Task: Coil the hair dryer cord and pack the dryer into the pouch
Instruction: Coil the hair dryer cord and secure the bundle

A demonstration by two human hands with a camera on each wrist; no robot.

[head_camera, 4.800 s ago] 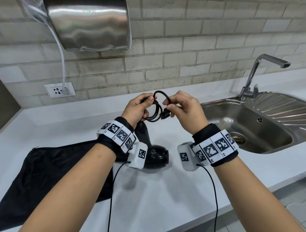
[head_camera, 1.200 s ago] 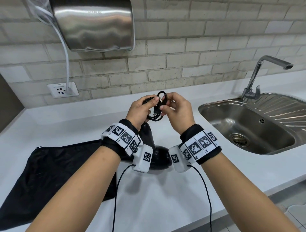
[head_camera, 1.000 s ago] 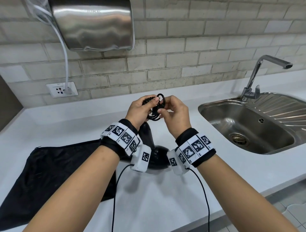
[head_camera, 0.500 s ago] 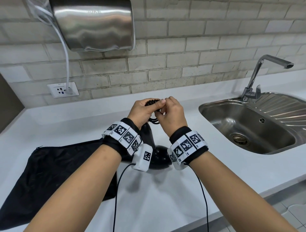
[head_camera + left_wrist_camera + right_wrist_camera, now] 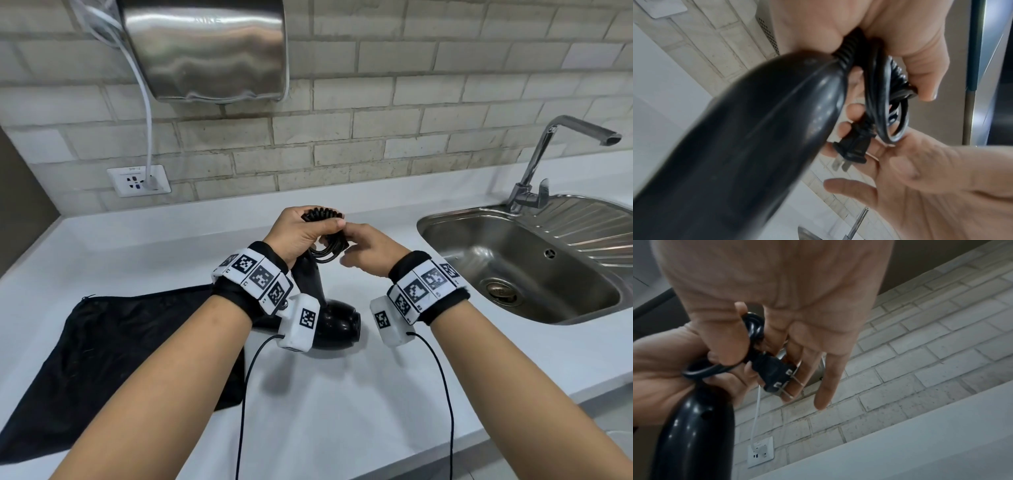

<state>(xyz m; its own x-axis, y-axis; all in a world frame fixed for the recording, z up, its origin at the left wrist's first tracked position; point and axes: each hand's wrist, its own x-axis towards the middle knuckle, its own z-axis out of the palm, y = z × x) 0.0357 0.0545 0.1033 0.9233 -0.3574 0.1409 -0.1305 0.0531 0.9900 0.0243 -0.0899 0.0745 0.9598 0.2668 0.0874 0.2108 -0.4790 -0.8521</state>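
Several glossy black cord (image 5: 878, 91) loops (ribbed sleeve) in left hand (image 5: 301, 233)

Both forearms are bare, with no sleeves. Each wrist wears a black fabric band (image 5: 442, 310) ringed with white tiles printed with black square-code markers (image 5: 262, 275). Beside each band sits a white camera block (image 5: 299, 322) bearing one more marker, and a thin black cable (image 5: 241, 404) trails from each block.
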